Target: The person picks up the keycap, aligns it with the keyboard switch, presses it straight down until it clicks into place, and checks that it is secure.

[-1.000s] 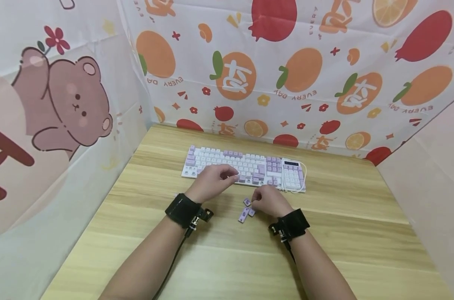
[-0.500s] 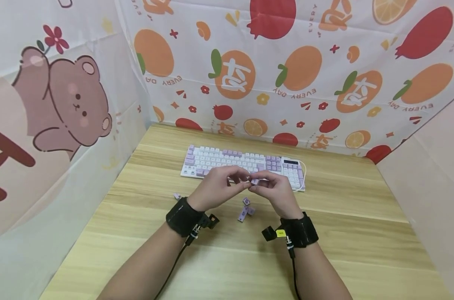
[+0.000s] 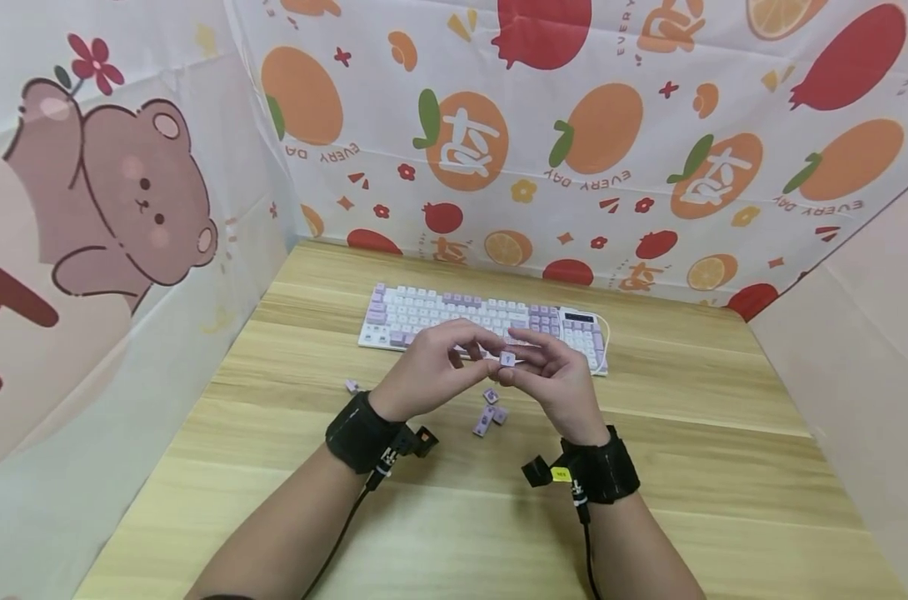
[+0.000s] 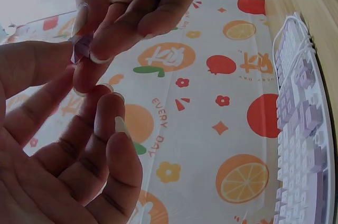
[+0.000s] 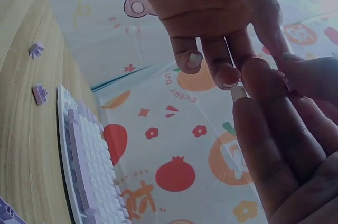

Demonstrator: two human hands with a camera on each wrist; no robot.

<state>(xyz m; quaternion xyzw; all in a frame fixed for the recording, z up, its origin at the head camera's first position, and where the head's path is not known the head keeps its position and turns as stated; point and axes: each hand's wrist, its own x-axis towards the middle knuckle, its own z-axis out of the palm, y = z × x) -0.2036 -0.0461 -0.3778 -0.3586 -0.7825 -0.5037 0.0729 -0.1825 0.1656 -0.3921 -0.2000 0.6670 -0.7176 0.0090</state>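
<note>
Keycap (image 3: 507,359) pinched by left hand (image 3: 433,367), right hand (image 3: 561,379); keyboard (image 3: 457,312) near, table (image 3: 724,433) edges well apart.

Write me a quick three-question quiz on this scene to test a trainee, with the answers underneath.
1. True or false: the left hand and the right hand meet at a small keycap.

2. Multiple choice: in the head view, at which end of the keyboard does the white cable show?
A) left end
B) right end
C) both ends

3. Short answer: in the head view, what lies on the table between the wrists?

Key: 1. True. 2. B. 3. Loose purple keycaps.
</note>
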